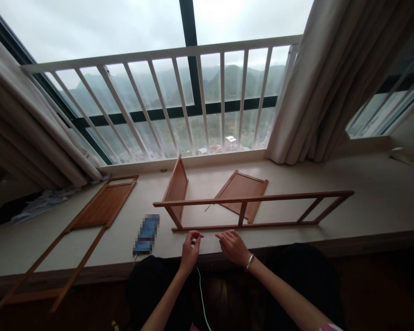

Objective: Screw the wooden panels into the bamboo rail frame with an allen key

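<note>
One side panel (176, 188) stands, seemingly joined, at the rail frame's (248, 200) left end; another panel (243, 191) lies loose behind the rail frame. Before it, the left hand (191, 250) pinches a tiny piece, too small to identify; the right hand (232, 246) is loosely spread.

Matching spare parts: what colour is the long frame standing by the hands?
Warm reddish-brown wood; the frame shows best in the head view.

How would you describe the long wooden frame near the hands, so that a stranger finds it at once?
Look at the wide ledge under the railed window. Just beyond the left hand and the right hand, the long wooden frame stands on edge, joined to an upright panel at its left end. The other frame, further left, lies flat.
</note>
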Motion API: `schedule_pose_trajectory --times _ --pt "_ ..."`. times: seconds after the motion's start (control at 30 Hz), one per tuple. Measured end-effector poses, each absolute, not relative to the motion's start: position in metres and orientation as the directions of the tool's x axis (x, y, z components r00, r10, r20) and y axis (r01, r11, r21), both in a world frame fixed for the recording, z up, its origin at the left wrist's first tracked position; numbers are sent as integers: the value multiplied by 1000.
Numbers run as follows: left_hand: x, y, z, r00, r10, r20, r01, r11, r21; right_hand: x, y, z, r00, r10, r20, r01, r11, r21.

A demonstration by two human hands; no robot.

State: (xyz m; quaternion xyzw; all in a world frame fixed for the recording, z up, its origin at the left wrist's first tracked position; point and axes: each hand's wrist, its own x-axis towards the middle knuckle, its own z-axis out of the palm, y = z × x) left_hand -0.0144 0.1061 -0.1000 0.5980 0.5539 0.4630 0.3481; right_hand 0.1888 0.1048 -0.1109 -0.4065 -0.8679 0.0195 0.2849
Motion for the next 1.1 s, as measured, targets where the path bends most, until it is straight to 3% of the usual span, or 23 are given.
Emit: schedule_pose_trajectory --times 0.2,0.37,0.57,0.73,1.1 --pt "5 113 -123 0 995 97 206 -95 974 242 84 -117 -449 783 431 736 597 -318" --pt "20 108 -122 134 990 -51 -30 55 998 246 84 -113 -356 875 329 731 480 -484" --pt "47 123 -129 113 991 -68 -152 85 985 206 104 -129 -292 932 217 620 357 -699" --pt "53 137 -144 62 993 -104 -167 113 980 197 123 -141 -162 960 228 560 280 -780" --pt "58 139 -151 -143 986 -86 -98 73 993 194 136 -143 -93 974 206 508 225 -831"
